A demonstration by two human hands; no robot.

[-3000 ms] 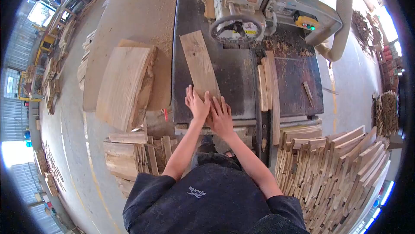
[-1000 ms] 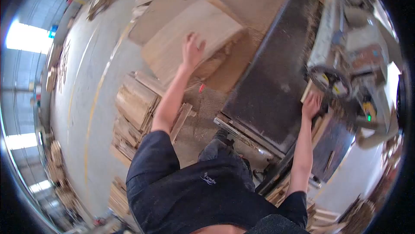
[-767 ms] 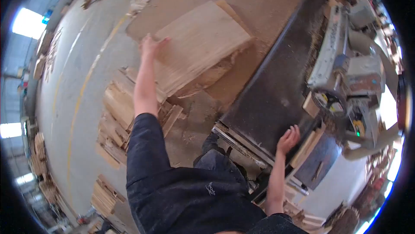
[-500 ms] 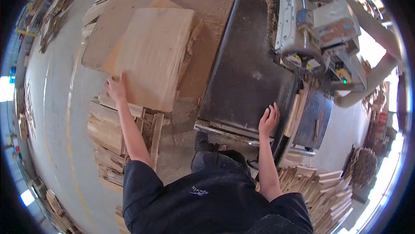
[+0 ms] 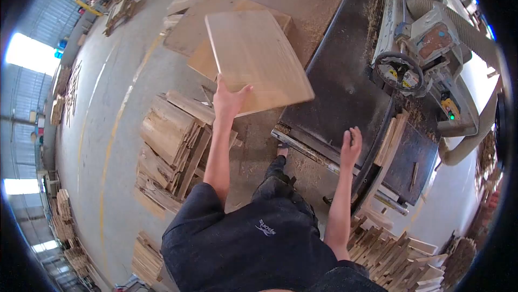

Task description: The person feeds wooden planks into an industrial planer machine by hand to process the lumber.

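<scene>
My left hand (image 5: pixel 229 100) grips the near left edge of a wide wooden board (image 5: pixel 253 55), with its thumb lying over the top face. The board is pale and smooth, roughly rectangular, and sits at a slant. Below it, tan wood (image 5: pixel 200 61) shows on a brown sheet surface (image 5: pixel 307 1) strewn with sawdust. My right hand (image 5: pixel 350 147) is empty, its fingers stretched out over the near end of the woodworking machine's dark bed (image 5: pixel 334 106).
The machine's head carries a handwheel (image 5: pixel 400 72) and a ribbed hose (image 5: pixel 458 19). Stacked rough boards (image 5: pixel 167 127) stand at left on the floor, and a pile of strips (image 5: pixel 399 254) at lower right. Narrow wood strips (image 5: pixel 393 138) lie along the bed's right side.
The board has turned and swung right, towards the machine bed, with my left hand on its near edge. My right hand stays by the bed's near end. The whole view has shifted.
</scene>
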